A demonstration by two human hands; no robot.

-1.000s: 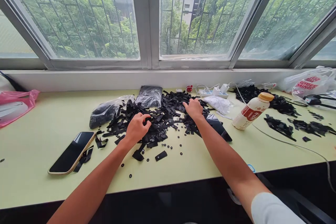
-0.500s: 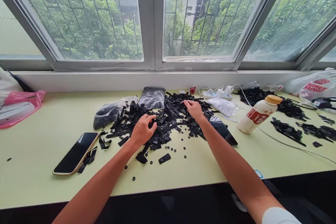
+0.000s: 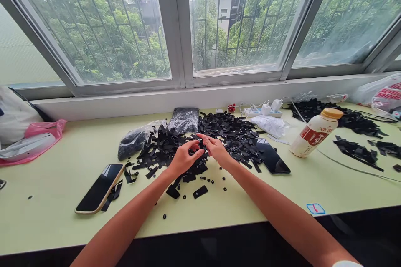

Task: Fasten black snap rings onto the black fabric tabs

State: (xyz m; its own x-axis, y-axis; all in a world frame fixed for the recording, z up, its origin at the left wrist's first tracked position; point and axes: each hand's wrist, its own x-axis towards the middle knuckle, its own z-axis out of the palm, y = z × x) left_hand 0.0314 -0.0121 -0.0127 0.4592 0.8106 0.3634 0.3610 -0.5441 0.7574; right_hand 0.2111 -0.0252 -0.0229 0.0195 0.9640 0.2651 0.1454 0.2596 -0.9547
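Observation:
Over the front of a heap of black fabric strips (image 3: 164, 146), my left hand (image 3: 186, 159) and my right hand (image 3: 216, 149) come together, fingertips nearly touching. The left fingers curl toward the thumb. My right hand pinches thumb against fingers, its index finger pointing left. Something small and dark shows between the hands, too small and too hidden to name. Small round black rings (image 3: 224, 189) lie scattered around the heap. A single black strip with a small light mark (image 3: 200, 192) lies in front of the hands.
A phone in a pale case (image 3: 99, 188) lies left, a dark phone (image 3: 272, 156) right. A bottle with an orange cap (image 3: 316, 133) stands beside a cable. Behind are black-filled plastic bags (image 3: 184, 120) and a power strip (image 3: 266, 112). More black strips (image 3: 357, 150) lie far right.
My right hand has moved left and down to meet my left hand, which has shifted slightly right. The camera view has turned a little.

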